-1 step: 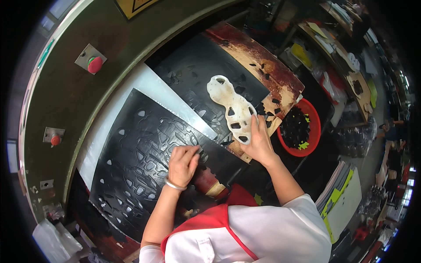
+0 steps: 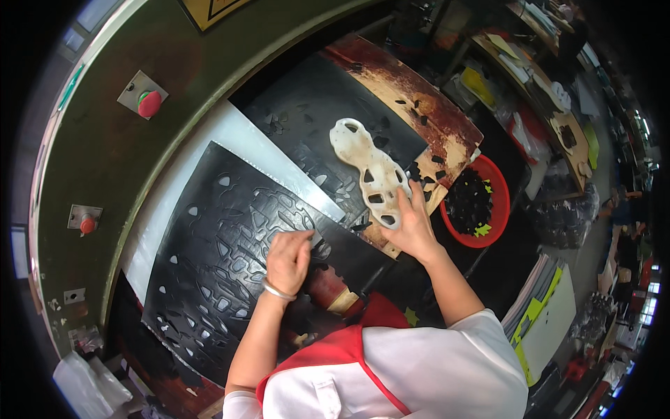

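Observation:
My left hand [image 2: 286,264], with a bracelet at its wrist, is over a black sheet [image 2: 185,244] covered in cut-out shapes and holes. Its fingers are curled into a pinch; whatever they hold, if anything, is hidden. To the right lies a white sole-shaped plate [image 2: 357,149] with several dark-rimmed openings. My right hand [image 2: 414,227] rests at the plate's near right edge, fingers stretched and apart, the fingertips touching the plate beside its openings. Under the plate is a second black sheet [image 2: 314,91], with loose black pieces around.
A red basin [image 2: 504,209] of black and yellow-green pieces stands at right, beside a worn brown board [image 2: 453,133]. The green machine frame [image 2: 77,153] at left carries a red button [image 2: 149,103] and another red button [image 2: 87,224]. Stacked sheets [image 2: 534,314] stand near right.
My right fingers have spread slightly, one shifting left over the plate. My left fingers have curled in a little more.

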A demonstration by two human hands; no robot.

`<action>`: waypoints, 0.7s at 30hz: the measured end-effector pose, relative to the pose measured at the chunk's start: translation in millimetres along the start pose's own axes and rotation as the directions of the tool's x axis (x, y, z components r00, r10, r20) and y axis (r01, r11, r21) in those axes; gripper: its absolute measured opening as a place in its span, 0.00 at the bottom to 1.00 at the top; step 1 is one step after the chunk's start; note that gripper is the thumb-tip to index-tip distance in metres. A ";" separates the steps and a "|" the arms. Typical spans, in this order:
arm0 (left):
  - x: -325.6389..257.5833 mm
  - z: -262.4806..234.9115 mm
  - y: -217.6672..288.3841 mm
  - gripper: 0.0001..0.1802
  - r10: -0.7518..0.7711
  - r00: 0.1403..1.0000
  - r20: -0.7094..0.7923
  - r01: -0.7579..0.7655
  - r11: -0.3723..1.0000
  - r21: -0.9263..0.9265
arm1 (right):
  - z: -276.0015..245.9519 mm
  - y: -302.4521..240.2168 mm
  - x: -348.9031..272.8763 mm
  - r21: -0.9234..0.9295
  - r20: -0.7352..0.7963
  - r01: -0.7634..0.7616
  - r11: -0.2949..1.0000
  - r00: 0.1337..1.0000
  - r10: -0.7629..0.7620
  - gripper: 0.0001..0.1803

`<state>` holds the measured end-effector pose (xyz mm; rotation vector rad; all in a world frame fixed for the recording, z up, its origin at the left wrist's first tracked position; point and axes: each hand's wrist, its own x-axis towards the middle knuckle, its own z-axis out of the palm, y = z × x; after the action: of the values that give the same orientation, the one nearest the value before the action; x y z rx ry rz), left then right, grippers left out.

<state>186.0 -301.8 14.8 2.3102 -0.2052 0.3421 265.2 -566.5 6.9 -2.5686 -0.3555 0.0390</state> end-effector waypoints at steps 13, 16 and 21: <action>-17.4 6.3 -17.9 0.18 -0.404 0.909 -0.104 0.310 0.820 -0.481 | 23.8 14.6 -30.9 0.189 -0.445 0.009 0.982 0.892 0.078 0.21; -16.1 6.8 -18.4 0.18 -0.356 0.927 -0.114 0.277 0.859 -0.431 | 27.6 9.8 -24.7 0.078 -0.448 0.056 0.995 0.894 -0.015 0.28; -13.6 8.0 -12.4 0.17 -0.361 0.918 -0.162 0.278 0.881 -0.384 | 23.3 -26.5 -43.2 0.634 -0.500 0.047 0.772 0.786 0.363 0.03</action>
<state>177.6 -298.5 -3.1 1.8856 0.2197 0.3646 214.8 -544.0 -1.0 -1.8004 0.1348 -0.5122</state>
